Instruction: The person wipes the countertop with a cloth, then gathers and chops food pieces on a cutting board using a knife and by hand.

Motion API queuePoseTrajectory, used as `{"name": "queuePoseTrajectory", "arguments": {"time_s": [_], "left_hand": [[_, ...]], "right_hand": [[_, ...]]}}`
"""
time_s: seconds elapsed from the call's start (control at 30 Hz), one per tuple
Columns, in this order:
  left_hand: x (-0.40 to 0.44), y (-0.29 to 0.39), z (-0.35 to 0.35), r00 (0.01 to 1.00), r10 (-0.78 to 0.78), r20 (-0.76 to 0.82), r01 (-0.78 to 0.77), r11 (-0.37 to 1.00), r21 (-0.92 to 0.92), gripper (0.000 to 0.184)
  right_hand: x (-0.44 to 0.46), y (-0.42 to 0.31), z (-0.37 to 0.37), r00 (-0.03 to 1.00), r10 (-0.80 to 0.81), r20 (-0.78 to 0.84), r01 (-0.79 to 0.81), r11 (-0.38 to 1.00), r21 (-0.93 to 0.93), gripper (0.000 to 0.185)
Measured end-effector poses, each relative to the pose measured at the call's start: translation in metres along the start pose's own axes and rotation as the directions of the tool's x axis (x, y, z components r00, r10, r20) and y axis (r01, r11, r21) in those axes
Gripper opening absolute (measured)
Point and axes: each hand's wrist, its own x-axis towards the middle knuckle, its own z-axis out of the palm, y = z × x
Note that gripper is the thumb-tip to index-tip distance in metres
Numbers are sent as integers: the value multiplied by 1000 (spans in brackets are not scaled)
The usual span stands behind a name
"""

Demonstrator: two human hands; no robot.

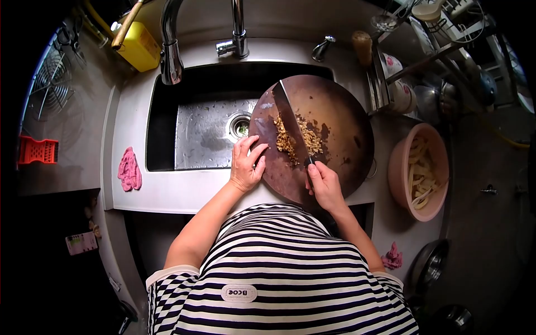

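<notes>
A round dark cutting board lies over the right part of the sink. My right hand is closed round the black handle of a knife, whose broad blade points away from me across the board. Finely chopped brown food lies on both sides of the blade. At the board's left edge rests my left hand, its fingers apart and holding nothing.
The steel sink has a chrome faucet above it. A pink bowl of pale strips stands right. Pink cloths lie left and lower right. A yellow bottle, a red grater and a rack surround the sink.
</notes>
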Motion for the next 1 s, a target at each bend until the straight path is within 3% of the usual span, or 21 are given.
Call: {"name": "queuePoseTrajectory", "arguments": {"time_s": [0.17,0.33,0.43,0.63,0.77,1.0], "left_hand": [[0,0,-1,1000,16,-3,-16,1000,5,29],[0,1,-1,1000,10,-4,-10,1000,9,29],[1,0,-1,1000,11,-2,-11,1000,5,29],[0,-1,0,1000,-2,1,2,1000,-4,30],[-1,1,-1,1000,7,4,-7,1000,3,29],[0,2,-2,1000,4,5,-4,1000,13,29]], "right_hand": [[4,2,1,998,54,18,-54,999,3,33],[1,-4,-4,998,-19,-57,18,1000,-19,34],[9,12,-4,997,41,-59,-45,996,-74,34],[0,-12,-14,996,15,-86,-14,1000,4,35],[13,14,-11,998,24,-56,-33,987,-157,34],[6,-11,-15,999,32,-39,-34,999,-39,33]]}}
